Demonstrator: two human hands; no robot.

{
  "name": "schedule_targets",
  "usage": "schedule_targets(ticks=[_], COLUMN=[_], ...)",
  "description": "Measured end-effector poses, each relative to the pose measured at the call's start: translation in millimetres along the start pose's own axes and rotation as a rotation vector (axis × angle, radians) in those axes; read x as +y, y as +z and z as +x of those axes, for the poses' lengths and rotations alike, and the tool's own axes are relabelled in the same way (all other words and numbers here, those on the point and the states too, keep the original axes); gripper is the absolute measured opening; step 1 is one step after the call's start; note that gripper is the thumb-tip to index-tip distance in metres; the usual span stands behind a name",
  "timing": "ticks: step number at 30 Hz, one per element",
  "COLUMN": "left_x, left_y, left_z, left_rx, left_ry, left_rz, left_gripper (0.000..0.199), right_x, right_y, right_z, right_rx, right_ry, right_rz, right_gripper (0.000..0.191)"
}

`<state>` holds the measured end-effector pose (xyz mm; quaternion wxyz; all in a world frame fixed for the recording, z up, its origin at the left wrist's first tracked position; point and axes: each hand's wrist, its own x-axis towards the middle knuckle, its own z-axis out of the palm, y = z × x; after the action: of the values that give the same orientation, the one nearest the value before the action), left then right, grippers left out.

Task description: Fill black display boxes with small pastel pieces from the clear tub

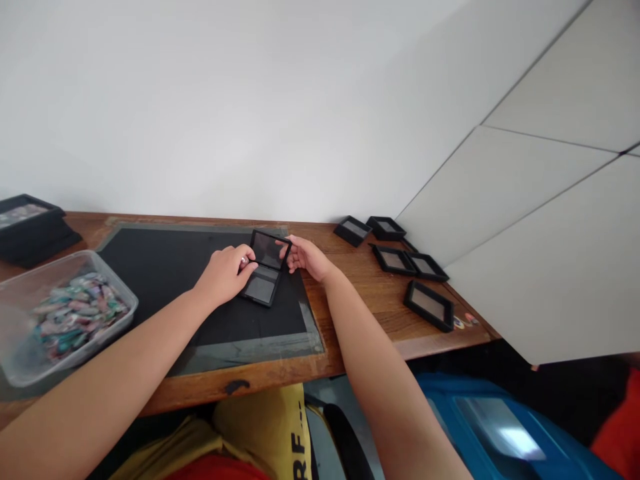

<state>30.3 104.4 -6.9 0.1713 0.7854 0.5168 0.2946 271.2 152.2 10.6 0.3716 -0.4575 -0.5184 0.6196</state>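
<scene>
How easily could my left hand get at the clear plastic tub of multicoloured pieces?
Likely yes: the tub looks open beside your forearm, though your left hand pinches something over the open black case.

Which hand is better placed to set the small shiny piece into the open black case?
Likely the left hand: its grip pinches the piece at the case, while the right hand touches the raised lid.
</scene>
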Motion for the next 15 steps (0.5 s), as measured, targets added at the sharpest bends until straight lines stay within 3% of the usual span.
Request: schedule_targets(ticks=[15], left_x=[-3.0], left_y=[1.7], left_z=[-1.5], left_rx=[-0.063], left_ry=[0.033], left_rz=[-0.104], left_gripper=[0.030], right_x=[-1.4], right_y=[0.9], right_z=[-1.6], right_rx=[-0.019], right_ry=[0.011], right_rz=[-0.011], right_gripper=[0.036])
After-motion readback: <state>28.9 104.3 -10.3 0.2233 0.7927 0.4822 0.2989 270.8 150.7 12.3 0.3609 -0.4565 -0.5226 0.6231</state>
